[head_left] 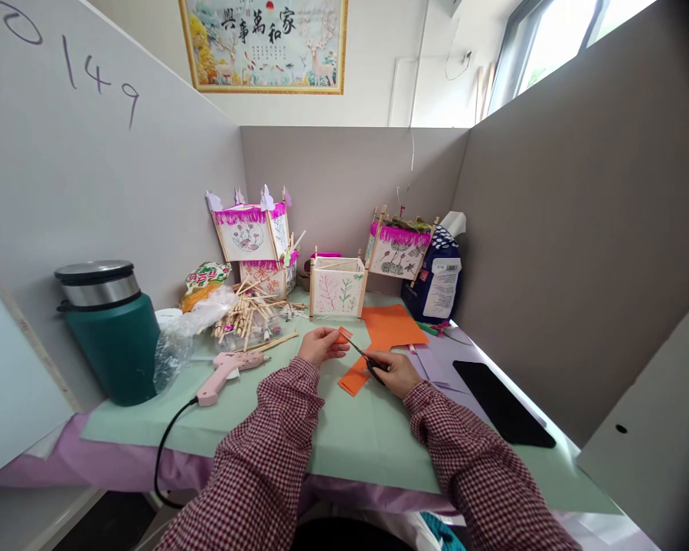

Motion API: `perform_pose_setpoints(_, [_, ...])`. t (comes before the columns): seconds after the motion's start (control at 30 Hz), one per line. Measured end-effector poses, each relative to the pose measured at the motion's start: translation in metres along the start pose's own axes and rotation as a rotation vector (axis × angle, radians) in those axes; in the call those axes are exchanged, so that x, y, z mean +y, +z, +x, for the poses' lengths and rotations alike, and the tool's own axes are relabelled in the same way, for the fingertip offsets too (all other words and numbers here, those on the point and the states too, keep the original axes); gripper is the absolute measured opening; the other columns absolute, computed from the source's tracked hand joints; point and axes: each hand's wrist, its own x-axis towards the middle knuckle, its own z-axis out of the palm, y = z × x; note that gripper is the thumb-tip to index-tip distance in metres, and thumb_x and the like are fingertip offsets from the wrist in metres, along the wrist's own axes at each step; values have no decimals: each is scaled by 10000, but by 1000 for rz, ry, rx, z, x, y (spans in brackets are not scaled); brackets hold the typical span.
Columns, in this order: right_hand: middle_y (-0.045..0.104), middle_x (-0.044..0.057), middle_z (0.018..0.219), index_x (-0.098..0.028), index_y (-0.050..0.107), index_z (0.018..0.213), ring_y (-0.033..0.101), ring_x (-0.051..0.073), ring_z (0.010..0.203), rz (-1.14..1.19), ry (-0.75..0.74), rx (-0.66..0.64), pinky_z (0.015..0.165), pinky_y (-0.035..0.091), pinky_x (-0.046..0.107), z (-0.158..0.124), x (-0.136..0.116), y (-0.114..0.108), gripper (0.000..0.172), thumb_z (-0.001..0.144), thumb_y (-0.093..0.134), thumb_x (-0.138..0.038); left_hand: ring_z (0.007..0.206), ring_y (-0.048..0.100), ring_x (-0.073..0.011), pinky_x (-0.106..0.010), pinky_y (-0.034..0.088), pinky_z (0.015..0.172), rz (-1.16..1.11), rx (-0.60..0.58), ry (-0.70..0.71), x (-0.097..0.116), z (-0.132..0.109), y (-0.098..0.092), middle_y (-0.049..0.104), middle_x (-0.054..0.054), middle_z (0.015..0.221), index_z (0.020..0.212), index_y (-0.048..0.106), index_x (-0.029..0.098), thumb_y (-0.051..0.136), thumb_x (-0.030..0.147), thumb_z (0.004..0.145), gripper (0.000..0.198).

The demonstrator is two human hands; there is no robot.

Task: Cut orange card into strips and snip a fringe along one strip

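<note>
My left hand [321, 346] pinches a small fringed piece of orange paper [344, 334] between its fingers. My right hand [389, 373] grips black-handled scissors [368, 360], whose thin blades reach toward that piece. Just beyond the hands lies a larger orange paper sheet [386, 325]. Another orange piece [353, 377] lies under the scissors, partly hidden by my right hand. A pink hot glue gun [226, 371] rests left of my left hand, apart from it.
A green-covered table [356, 444] holds a pile of wooden sticks [246, 315], a teal flask [112, 344], and several paper lanterns with pink fringe, including one [334, 287] at the back. A black pad [502, 402] lies at right. Grey partitions stand on three sides.
</note>
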Motion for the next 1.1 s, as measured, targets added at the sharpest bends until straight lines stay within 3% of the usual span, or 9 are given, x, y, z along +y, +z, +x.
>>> perform_pose_setpoints(0.43, [674, 20, 973, -238, 636, 1049, 630, 171, 835, -22, 10, 6, 766, 501, 293, 1, -4, -2, 367, 686, 584, -226, 594, 654, -173, -264, 529, 536, 0, 14, 4, -1, 3, -2, 658, -82, 688, 752, 541, 104, 634, 213, 731, 144])
perform_pose_setpoints(0.77, [686, 36, 909, -217, 639, 1048, 628, 174, 786, -7, 26, -8, 720, 503, 286, 0, -4, -2, 407, 664, 623, -352, 562, 643, -149, -254, 521, 522, -85, 129, 31, 4, 6, -5, 654, -54, 672, 760, 522, 119, 604, 209, 759, 122])
perform_pose_setpoints(1.1, [680, 38, 927, -216, 639, 1048, 615, 169, 765, -6, 21, -33, 704, 493, 284, -1, -12, -3, 402, 661, 628, -328, 554, 642, -151, -243, 514, 502, -60, 111, -1, 4, 4, -3, 661, -65, 670, 755, 528, 119, 621, 218, 746, 137])
